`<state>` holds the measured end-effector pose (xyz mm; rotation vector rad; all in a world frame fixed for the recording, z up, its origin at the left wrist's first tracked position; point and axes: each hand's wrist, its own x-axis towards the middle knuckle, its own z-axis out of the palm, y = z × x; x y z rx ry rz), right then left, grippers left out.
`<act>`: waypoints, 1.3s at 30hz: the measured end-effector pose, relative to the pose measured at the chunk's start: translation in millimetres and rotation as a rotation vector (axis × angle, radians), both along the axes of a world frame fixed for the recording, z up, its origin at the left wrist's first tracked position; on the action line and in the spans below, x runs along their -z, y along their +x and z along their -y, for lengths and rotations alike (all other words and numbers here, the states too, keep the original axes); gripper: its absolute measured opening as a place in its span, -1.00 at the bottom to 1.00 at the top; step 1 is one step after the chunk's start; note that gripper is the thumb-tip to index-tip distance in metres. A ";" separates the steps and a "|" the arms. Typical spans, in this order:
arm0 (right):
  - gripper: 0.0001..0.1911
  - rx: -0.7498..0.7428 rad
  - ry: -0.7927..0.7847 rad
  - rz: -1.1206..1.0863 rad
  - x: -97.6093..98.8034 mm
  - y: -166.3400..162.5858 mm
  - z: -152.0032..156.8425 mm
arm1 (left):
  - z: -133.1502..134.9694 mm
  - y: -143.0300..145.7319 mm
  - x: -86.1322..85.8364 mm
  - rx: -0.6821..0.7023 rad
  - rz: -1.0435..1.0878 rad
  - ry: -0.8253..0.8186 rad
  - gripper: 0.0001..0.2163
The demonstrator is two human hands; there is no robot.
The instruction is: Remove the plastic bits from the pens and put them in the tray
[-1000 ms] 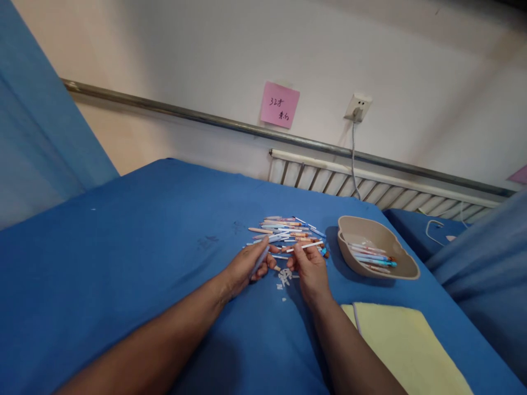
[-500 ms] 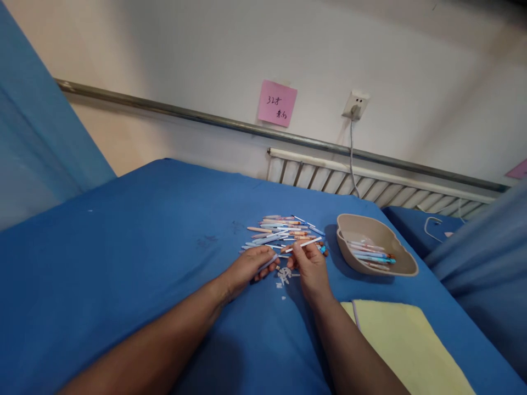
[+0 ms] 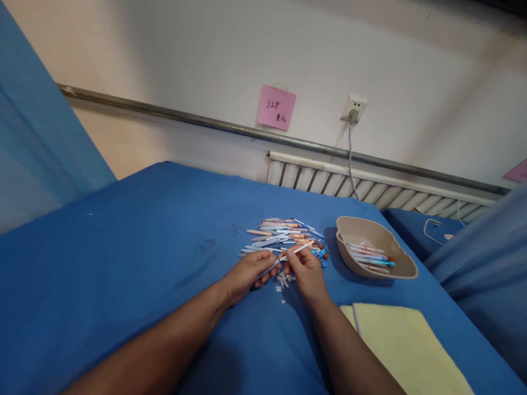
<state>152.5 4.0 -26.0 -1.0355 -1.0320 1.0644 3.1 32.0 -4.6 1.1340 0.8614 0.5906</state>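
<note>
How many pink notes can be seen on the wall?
2: one pink note above the rail, left of the socket; another at the right edge, partly cut off. Curtains may hide more.

Pink note (image 3: 276,107) on the wall (image 3: 197,55), handwritten "32", other characters hard to read

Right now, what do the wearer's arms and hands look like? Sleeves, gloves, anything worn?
Left hand and right hand are both ungloved. The forearms are bare out to the frame edge, with no sleeves showing. No watch, band or cable on either wrist. Rings: too small to tell.
</note>
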 end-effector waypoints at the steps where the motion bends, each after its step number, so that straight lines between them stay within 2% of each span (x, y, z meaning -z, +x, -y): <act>1: -0.72 -0.005 0.001 0.005 0.5 0.4 -0.4 | 0.7 0.2 0.9 -0.001 0.011 -0.008 -0.67; 6: -0.72 0.000 0.004 0.054 3.9 2.8 -2.4 | 5.3 1.4 5.8 0.047 0.071 -0.053 -0.66; 13: -0.70 -0.105 -0.018 0.006 4.0 -3.6 1.0 | 6.5 2.1 12.9 0.087 0.155 -0.060 -0.62; 19: -0.72 0.087 0.072 -0.004 2.1 9.1 -2.1 | 7.3 2.5 11.2 0.088 0.144 -0.130 -0.66; 21: -0.75 0.106 0.068 -0.006 3.7 11.5 -3.9 | 7.8 2.4 11.2 0.112 0.145 -0.134 -0.66; 24: -0.73 0.050 0.038 -0.011 4.9 10.2 -3.9 | 7.8 2.3 11.5 0.137 0.147 -0.116 -0.66; 30: -0.71 -0.031 -0.009 0.016 0.8 4.8 -0.6 | 6.8 3.0 7.5 0.095 0.135 -0.035 -0.70; 35: -0.69 -0.107 -0.043 0.006 -2.0 14.8 -3.9 | 4.4 2.3 3.4 0.085 0.097 -0.046 -0.78; 37: -0.63 -0.059 -0.056 -0.035 -5.4 25.9 -6.6 | 2.4 1.4 3.6 0.054 0.114 -0.069 -0.81; 39: -0.63 0.059 -0.073 -0.018 -8.7 40.5 -9.0 | 0.3 0.6 4.8 0.010 0.138 -0.107 -0.82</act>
